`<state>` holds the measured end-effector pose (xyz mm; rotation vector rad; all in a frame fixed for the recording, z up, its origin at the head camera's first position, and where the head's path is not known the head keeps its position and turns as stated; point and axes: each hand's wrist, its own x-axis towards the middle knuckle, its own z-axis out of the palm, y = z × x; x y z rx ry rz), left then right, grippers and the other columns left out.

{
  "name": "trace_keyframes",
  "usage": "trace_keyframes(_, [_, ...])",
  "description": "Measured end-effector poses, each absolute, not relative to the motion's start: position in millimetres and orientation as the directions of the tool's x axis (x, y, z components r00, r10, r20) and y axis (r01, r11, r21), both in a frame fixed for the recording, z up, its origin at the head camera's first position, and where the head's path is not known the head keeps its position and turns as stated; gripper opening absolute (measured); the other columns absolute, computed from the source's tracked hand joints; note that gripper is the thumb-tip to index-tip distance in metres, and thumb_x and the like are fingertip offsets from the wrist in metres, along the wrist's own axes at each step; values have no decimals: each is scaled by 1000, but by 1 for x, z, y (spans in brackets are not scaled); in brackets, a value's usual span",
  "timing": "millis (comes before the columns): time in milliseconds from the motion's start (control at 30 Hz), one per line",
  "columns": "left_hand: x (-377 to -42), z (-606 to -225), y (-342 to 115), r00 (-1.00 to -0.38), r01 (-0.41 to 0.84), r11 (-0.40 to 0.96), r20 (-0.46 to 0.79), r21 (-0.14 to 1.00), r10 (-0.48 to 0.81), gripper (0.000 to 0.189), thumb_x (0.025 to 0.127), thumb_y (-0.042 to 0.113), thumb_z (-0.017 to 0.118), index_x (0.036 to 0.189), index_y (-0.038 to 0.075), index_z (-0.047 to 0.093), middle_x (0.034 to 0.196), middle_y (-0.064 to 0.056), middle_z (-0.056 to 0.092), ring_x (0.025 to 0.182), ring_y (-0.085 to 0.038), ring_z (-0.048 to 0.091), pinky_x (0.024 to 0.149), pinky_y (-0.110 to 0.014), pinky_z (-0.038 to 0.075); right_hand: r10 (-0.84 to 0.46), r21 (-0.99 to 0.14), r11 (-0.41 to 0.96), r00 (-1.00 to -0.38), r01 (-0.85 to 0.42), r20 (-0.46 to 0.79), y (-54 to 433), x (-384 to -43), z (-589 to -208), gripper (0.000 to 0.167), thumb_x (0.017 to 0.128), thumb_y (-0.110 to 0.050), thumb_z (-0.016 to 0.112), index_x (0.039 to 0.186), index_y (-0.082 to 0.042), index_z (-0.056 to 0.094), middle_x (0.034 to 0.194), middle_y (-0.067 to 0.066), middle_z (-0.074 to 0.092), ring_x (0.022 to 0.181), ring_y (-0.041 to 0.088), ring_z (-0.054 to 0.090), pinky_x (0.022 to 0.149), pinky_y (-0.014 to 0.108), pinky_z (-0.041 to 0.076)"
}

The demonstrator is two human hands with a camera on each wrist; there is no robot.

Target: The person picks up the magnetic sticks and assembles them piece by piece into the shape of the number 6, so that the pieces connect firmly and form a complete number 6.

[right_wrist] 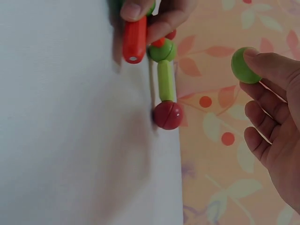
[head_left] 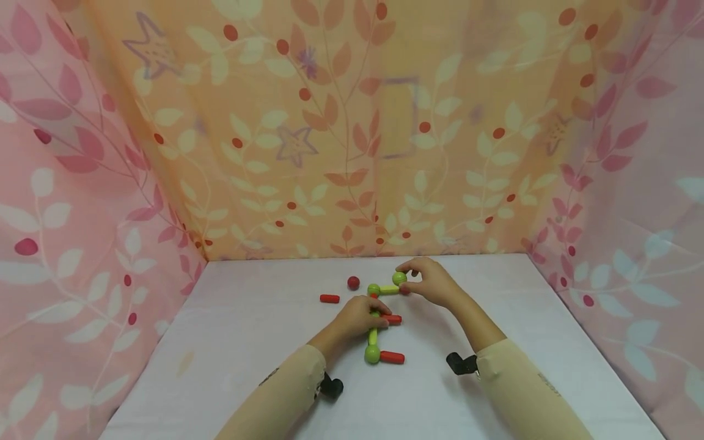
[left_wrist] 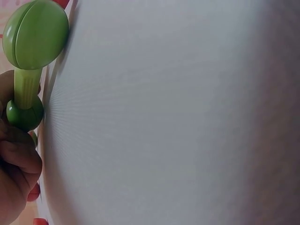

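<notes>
A chain of ball-and-rod toy pieces lies on the white table. Its near green ball (head_left: 372, 354) carries a red rod (head_left: 392, 357) pointing right. My left hand (head_left: 359, 316) grips the middle green ball (left_wrist: 24, 112), partly covered by the fingers, with another red rod (right_wrist: 135, 42) sticking out of it. Beyond is the far green ball (head_left: 373, 289), from which a yellow-green rod (right_wrist: 165, 80) runs to a red ball (right_wrist: 168, 115). Between thumb and fingers, my right hand (head_left: 433, 285) pinches a separate green ball (right_wrist: 241, 68), raised near that red ball.
Left of the chain, a loose red ball (head_left: 354, 282) and a loose red rod (head_left: 330, 299) lie on the table (head_left: 247, 342). Patterned cloth (head_left: 352, 153) encloses the back and both sides. Black wrist mounts (head_left: 461, 363) jut from the sleeves.
</notes>
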<state>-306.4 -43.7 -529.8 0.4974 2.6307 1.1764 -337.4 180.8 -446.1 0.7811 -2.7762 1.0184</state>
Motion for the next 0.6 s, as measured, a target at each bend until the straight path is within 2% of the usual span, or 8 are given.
trace_keyframes(233, [-307,-531,-43,-926,197,624,-67,757,373,16,71,37,77,85,39,69,85,18,62,86,-12,50,65,-28,45,-382,-604,665,-895,-440,231,194,-317,-465,31,75,-35,74,105,-30,65,100,-14,59,92,21,52,74,35,41])
trace_keyframes(500, [-306,-532,-45,-927,203,631,-60,749,370,17,71,34,77,86,38,69,87,18,60,88,-12,49,66,-27,45,-328,-666,662,-932,-343,153,204,-301,-487,31,74,-37,74,103,-33,65,98,-15,59,92,20,51,73,34,40])
trace_keyframes(600, [-307,-532,-45,-927,210,632,-54,746,372,17,72,34,77,85,39,68,88,18,60,88,-11,49,67,-27,45,-318,-693,647,-939,-317,133,207,-296,-493,32,74,-35,75,104,-30,65,97,-14,60,92,21,52,72,33,40])
